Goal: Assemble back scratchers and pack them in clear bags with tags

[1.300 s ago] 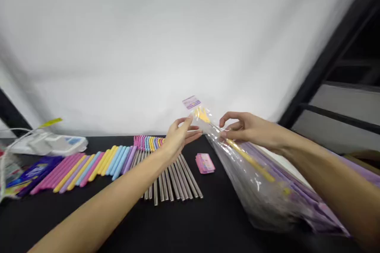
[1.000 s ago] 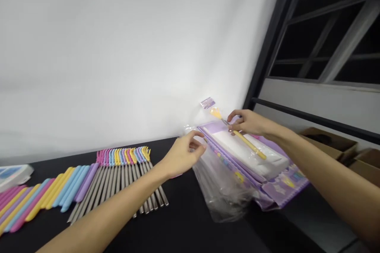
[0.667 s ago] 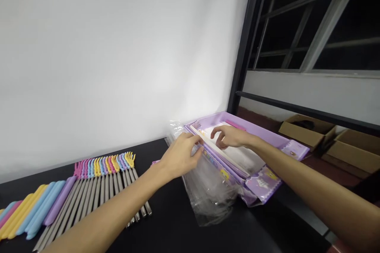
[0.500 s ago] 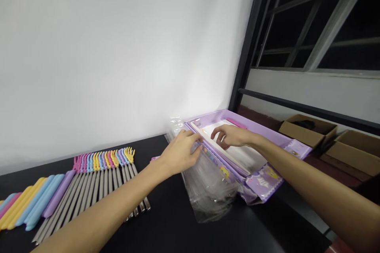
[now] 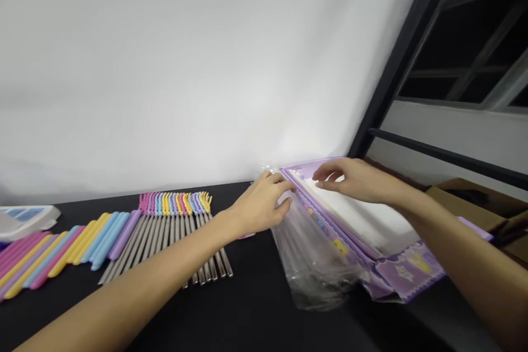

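Note:
My left hand [image 5: 264,202] hovers by the left edge of a purple cartoon-printed box [image 5: 398,275], thumb and fingers apart, above clear plastic bags [image 5: 315,272]. Whether its fingertips touch the bags I cannot tell. Over the box's far part, my right hand [image 5: 355,179] has its fingers curled and its thumb apart, with nothing visible between them. Below it lie white sheets [image 5: 358,217] inside the box. My right forearm hides part of the box's right side.
On the black table [image 5: 256,319], metal sticks [image 5: 177,231] with colourful branched ends lie in a row. Colourful rounded sticks [image 5: 86,239] lie left of them, near a white device [image 5: 28,220]. Cardboard boxes [image 5: 466,203] stand beyond the dark frame [image 5: 400,60] at right.
The view has turned left, so the table things appear further right. My right hand has risen from within the box to above its white sheets. My left hand stays near the box's left edge.

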Action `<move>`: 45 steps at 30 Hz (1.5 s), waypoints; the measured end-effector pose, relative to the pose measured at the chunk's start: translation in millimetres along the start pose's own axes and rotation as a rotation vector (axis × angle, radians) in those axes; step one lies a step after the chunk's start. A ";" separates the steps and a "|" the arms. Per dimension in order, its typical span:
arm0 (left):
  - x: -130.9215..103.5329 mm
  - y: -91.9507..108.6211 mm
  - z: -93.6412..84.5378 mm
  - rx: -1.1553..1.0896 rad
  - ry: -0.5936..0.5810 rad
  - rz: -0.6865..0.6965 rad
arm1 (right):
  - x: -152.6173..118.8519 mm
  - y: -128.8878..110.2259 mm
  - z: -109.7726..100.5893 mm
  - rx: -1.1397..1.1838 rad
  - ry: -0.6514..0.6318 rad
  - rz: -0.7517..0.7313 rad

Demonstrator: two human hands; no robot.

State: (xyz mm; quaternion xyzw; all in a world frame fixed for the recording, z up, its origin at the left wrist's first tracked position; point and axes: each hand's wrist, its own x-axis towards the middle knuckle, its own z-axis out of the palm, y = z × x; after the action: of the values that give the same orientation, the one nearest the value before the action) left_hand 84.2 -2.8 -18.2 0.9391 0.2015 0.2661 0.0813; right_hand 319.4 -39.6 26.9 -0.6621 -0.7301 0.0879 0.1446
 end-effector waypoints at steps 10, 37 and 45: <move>-65.4 -31.9 -79.3 0.089 -0.071 -0.212 | 8.0 -102.5 15.9 0.098 -0.149 -0.120; -146.5 -74.8 -157.2 0.274 -0.611 -0.695 | 70.4 -199.0 125.9 0.110 -0.439 0.057; -159.9 -83.9 -188.4 0.260 -0.589 -0.928 | 60.4 -222.1 97.6 0.580 -0.322 -0.070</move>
State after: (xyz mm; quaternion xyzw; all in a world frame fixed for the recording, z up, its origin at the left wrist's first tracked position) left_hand -168.5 14.2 44.6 0.7891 0.5931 -0.0979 0.1261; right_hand 73.4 2.5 11.7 -0.5455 -0.7103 0.3907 0.2129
